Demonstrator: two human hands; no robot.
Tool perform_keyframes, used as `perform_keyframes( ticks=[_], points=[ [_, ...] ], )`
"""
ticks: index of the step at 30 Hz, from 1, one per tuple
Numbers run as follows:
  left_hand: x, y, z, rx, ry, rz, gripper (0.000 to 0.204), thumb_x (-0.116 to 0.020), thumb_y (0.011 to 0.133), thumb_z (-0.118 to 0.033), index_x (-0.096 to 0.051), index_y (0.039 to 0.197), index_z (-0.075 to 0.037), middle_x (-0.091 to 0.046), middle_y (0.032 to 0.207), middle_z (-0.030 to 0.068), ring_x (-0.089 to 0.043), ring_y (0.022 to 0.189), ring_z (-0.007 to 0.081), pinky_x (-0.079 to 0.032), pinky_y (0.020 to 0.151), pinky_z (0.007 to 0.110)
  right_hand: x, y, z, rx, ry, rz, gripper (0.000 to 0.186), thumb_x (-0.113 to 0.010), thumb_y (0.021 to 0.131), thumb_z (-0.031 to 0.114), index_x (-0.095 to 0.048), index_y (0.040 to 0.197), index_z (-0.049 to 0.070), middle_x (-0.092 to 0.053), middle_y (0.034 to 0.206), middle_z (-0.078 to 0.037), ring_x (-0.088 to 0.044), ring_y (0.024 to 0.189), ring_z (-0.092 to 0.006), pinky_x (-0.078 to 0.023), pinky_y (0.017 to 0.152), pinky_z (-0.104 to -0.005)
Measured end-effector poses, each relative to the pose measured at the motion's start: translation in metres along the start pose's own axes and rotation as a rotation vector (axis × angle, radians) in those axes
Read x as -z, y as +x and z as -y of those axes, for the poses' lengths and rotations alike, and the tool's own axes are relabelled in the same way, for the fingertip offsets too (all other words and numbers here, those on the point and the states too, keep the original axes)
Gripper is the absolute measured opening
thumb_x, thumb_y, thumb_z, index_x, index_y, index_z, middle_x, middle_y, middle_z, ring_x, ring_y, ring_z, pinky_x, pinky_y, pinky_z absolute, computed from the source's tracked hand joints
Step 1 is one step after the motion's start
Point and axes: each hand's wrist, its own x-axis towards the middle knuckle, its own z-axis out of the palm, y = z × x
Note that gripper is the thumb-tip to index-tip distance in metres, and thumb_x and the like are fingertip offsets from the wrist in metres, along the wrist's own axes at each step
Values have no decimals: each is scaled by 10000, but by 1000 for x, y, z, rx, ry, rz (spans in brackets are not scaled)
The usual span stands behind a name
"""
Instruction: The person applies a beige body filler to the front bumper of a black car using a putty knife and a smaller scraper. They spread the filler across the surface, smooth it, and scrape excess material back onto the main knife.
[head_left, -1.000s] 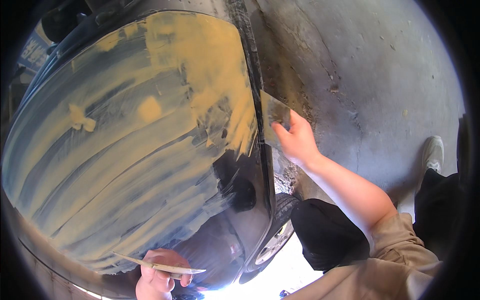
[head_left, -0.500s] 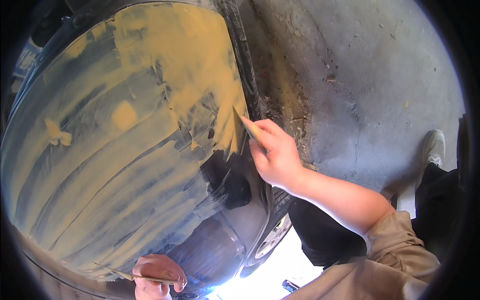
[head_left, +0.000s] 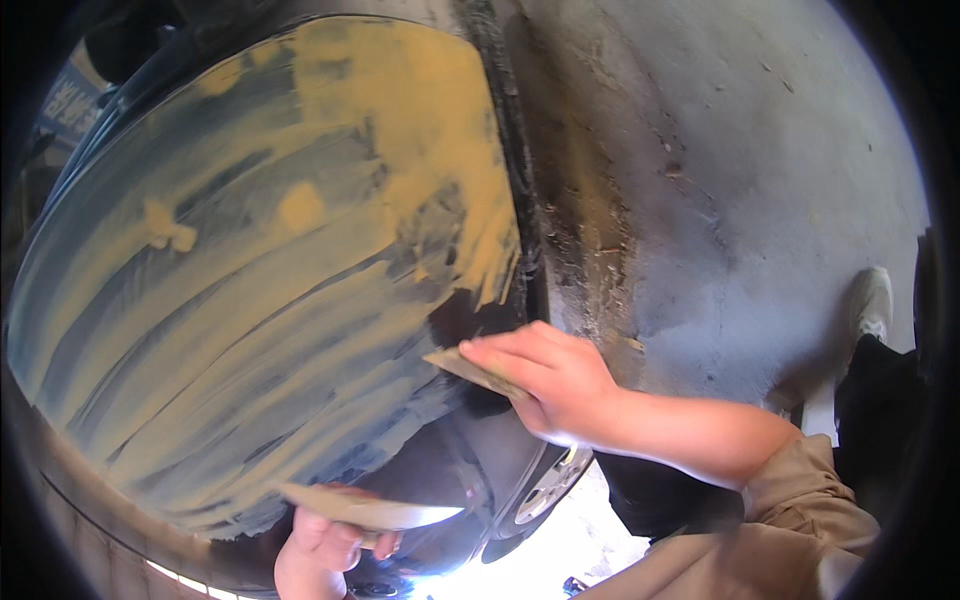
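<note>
A dark car body panel [head_left: 250, 330] is smeared with yellow body filler [head_left: 400, 110], thick along its upper right part and thin in long streaks elsewhere. My right hand [head_left: 560, 375] is closed round a flat putty spreader [head_left: 475, 374], whose tip lies over the dark lower right part of the panel; whether it touches cannot be made out. At the panel's lower edge, my left hand [head_left: 325, 545] grips a thin flat plate [head_left: 365, 508], tilted so that its right end shines in the light. The left fingers are partly hidden beneath it.
A car wheel [head_left: 545, 490] shows below my right hand, beside bright light from outside. The grey concrete floor [head_left: 760, 200] has dirt and debris along the panel's right edge. A light shoe [head_left: 872, 303] and dark trousers are at the far right.
My right hand has moved down with its spreader, away from the yellow edge, and turned it flatter. My left hand has tilted the plate, showing its face. The view has shifted slightly.
</note>
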Motion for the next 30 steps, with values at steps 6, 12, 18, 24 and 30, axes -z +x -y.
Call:
perform_keyframes(
  ticks=[6,12,18,24,30],
  points=[
    [3,19,-2,-77,381,184,286,-493,1119,-154,-637,1193,82,-667,769,70,-602,612,150,-493,559,290,33,27,57,300,571,170,352,-695,916,-9,-707,1264,-56,-731,1212,-225,-760,955,-332,-628,804,-373],
    [11,14,-3,-172,553,272,221,-552,1096,-131,-661,1168,47,-700,860,91,-630,627,171,-529,586,307,38,30,41,424,504,356,329,-641,962,44,-711,1269,-51,-727,1248,-203,-756,1041,-321,-630,844,-364],
    [-1,0,-18,-122,335,55,507,-557,1095,-396,-651,1071,102,-689,770,98,-647,650,175,-525,582,309,25,12,2,308,453,188,484,-669,883,21,-652,1367,16,-738,1168,-139,-728,968,-275,-597,818,-359],
    [4,-2,-9,-66,280,-67,718,-543,1051,-571,-668,987,133,-694,729,119,-667,623,193,-530,547,303,16,32,-82,-494,111,-387,314,-571,979,42,-658,1278,5,-717,1156,-178,-690,1061,-352,-515,957,-357],
    [-2,0,-14,-18,281,-92,748,-529,1046,-591,-673,955,137,-692,715,130,-671,622,202,-541,549,306,12,48,-99,-492,71,-231,340,-554,976,33,-655,1300,16,-670,1262,-181,-644,1195,-348,-485,1045,-395]
  ],
)
